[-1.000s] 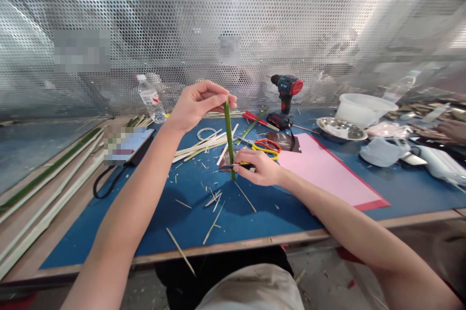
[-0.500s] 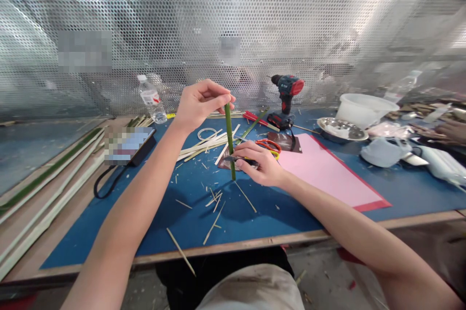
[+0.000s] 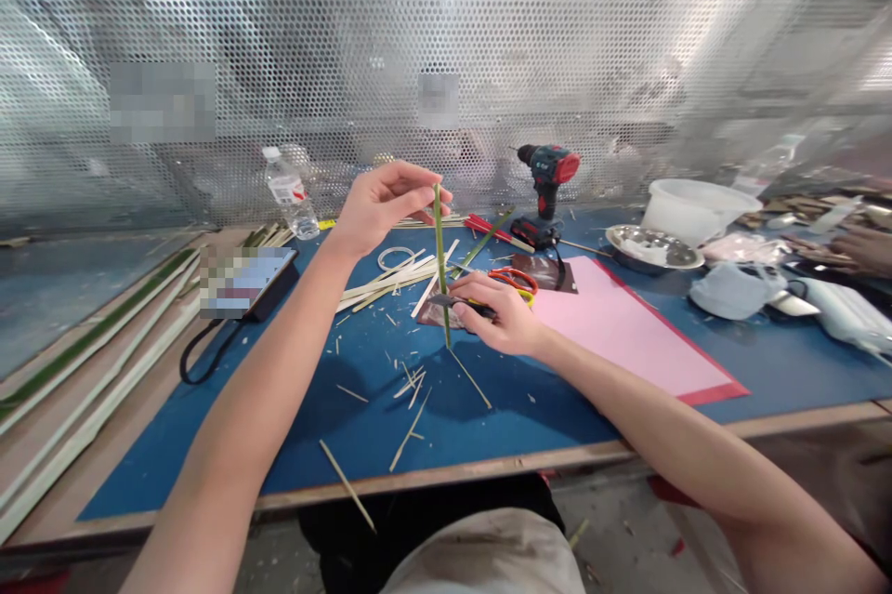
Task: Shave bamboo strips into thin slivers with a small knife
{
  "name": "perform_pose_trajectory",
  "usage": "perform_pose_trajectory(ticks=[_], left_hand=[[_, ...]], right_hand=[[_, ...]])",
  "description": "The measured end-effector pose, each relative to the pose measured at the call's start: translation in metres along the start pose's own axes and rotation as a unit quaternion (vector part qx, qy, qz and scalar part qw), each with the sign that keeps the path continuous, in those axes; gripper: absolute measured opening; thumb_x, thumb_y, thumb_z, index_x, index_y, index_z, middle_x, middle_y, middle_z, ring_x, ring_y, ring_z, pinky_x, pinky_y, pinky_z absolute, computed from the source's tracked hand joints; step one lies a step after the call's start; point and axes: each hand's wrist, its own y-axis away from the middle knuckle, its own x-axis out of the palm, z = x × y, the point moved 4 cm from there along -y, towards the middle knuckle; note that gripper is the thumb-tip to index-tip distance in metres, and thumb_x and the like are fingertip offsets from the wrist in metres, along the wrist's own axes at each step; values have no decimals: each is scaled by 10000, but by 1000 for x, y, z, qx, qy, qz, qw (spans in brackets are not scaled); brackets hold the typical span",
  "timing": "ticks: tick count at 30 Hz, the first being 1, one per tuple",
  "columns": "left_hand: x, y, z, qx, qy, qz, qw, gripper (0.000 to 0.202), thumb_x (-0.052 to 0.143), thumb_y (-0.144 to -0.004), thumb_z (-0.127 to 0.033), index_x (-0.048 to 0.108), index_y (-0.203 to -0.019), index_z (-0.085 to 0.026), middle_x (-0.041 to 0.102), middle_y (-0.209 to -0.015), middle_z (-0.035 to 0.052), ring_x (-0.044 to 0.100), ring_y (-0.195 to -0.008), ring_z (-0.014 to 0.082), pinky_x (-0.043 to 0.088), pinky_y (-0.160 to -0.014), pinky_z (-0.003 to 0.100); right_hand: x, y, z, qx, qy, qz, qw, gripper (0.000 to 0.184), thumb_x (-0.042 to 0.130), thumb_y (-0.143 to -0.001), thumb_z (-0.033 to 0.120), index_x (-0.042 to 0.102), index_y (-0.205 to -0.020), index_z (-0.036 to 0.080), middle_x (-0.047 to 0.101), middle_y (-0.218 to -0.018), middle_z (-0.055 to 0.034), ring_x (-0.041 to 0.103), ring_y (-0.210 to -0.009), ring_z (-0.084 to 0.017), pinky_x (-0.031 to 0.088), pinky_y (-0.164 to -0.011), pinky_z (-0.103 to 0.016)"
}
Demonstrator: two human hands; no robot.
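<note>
My left hand (image 3: 380,204) pinches the top end of a thin green bamboo strip (image 3: 440,264) and keeps it upright, its lower end resting on the blue mat (image 3: 488,389). My right hand (image 3: 498,315) is closed round a small dark knife (image 3: 452,303) with a yellow detail, its blade against the strip partway up. Pale bamboo slivers (image 3: 411,385) lie scattered on the mat under and in front of both hands.
Orange and yellow scissors (image 3: 514,283), a pink sheet (image 3: 627,324), a red-and-teal drill (image 3: 547,190), a metal dish (image 3: 651,247) and a white tub (image 3: 693,204) lie to the right. A water bottle (image 3: 289,190), a phone (image 3: 243,278) and long bamboo strips (image 3: 90,334) sit left. Another person's hand (image 3: 864,245) shows far right.
The knife in my right hand has risen from near the base of the strip to partway up it. The strip now shows a narrower edge, and my left hand has dropped slightly.
</note>
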Motion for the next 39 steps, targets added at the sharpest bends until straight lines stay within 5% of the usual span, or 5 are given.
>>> perform_pose_trajectory(ticks=[14, 19, 26, 32, 39], left_hand=[[16, 3, -23, 44, -139, -84, 986, 181, 830, -852, -325, 799, -974, -195, 794, -825, 33, 776, -755, 177, 676, -715, 303], [21, 5, -28, 23, -130, -31, 991, 170, 799, -872, -294, 772, -1019, -212, 797, -828, 21, 783, -743, 192, 673, -677, 311], [31, 10, -40, -28, -117, 61, 991, 357, 774, -862, -201, 701, -1210, -237, 791, -832, 19, 780, -716, 209, 667, -675, 328], [34, 11, -36, -49, -127, 94, 986, 85, 744, -908, -256, 725, -961, -191, 794, -857, 58, 780, -784, 228, 657, -666, 326], [37, 15, -39, -40, -189, 144, 971, 122, 592, -1001, -305, 622, -961, -193, 792, -851, 31, 774, -788, 189, 625, -679, 288]], right_hand=[[3, 5, -4, 17, 68, 14, 997, 254, 509, -1059, 335, 691, -1189, 214, 704, -953, -50, 630, -828, -165, 490, -751, -321], [-16, -3, 6, 16, 191, -37, 981, 231, 512, -1053, 342, 681, -1009, 191, 701, -857, -38, 587, -697, -139, 423, -657, -306], [-56, -31, 23, 12, 427, -73, 901, 353, 478, -1067, 452, 659, -896, 201, 687, -769, -41, 586, -672, -153, 370, -646, -318], [-56, -35, 25, 19, 463, -60, 884, 407, 469, -1058, 499, 634, -830, 204, 679, -709, -34, 555, -600, -146, 274, -590, -324], [-49, -33, 33, 33, 486, -64, 871, 442, 459, -1046, 498, 599, -759, 193, 697, -689, -17, 545, -555, -121, 215, -563, -315]])
